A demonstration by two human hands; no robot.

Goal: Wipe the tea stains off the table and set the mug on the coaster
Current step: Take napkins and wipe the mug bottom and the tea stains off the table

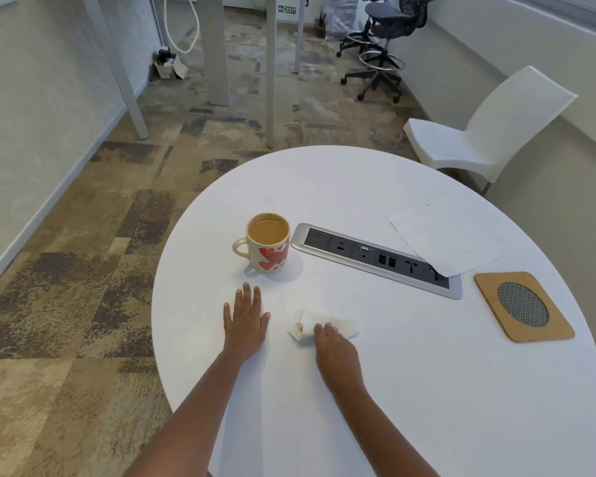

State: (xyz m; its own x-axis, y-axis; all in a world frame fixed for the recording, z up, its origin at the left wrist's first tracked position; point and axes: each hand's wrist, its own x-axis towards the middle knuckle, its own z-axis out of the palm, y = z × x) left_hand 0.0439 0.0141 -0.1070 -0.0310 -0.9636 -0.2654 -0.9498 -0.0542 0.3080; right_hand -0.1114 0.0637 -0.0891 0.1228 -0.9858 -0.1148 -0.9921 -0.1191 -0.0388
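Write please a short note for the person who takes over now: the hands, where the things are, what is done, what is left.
Left hand: open, flat on the table, just in front of the mug.
Right hand: fingertips on the crumpled tissue, which has a brown stain; grip unclear.
Mug: full of tea, on bare table, left of the socket strip.
Coaster: far right, apart from the mug.
Done: some wiping, judging by the stained tissue; no clear stain shows on the table.
Left: check for faint marks, set the mug on the coaster.
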